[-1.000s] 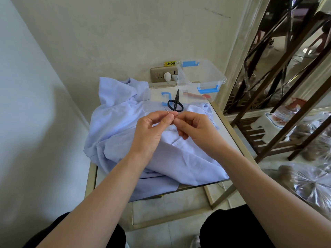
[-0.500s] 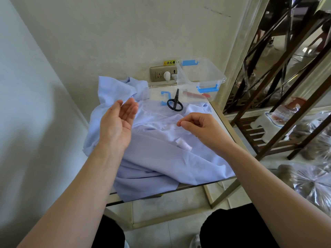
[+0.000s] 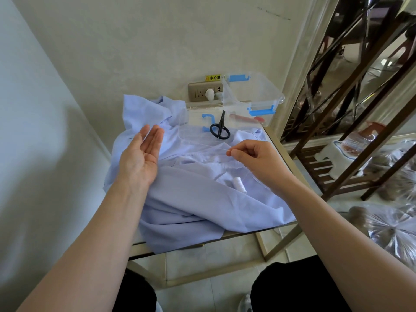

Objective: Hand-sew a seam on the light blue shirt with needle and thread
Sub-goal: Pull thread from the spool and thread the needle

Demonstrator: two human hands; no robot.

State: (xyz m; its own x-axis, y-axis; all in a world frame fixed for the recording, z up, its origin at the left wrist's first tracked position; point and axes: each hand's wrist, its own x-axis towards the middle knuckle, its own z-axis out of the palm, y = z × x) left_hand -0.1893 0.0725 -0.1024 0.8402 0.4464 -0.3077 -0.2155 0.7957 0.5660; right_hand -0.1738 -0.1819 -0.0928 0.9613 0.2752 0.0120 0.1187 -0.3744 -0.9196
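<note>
Two fingertips (image 3: pixel 232 152) of the right hand (image 3: pixel 258 158), thumb and forefinger, pinch a fine white thread (image 3: pixel 209 147); the remaining fingers curl toward the palm. The strand leads leftward, above the cloth, toward the left hand (image 3: pixel 139 156). That hand is palm-up, its fingers (image 3: pixel 153 138) straight and pressed together, gripping nothing I can make out.

Judgement: the hands are held apart to measure out a working length before stitching. Needle too fine to locate.

Below both hands the light blue shirt (image 3: pixel 191 203) lies rumpled over the glass table (image 3: pixel 282 152). It is thin, smooth woven cloth in soft folds, spilling over the near edge. A small white spool (image 3: pixel 239 184) lies on it, near the right wrist. Black scissors (image 3: pixel 219 129) rest farther back, near a clear plastic box (image 3: pixel 267 93) with blue latches, probably kept within reach for cutting.
</note>
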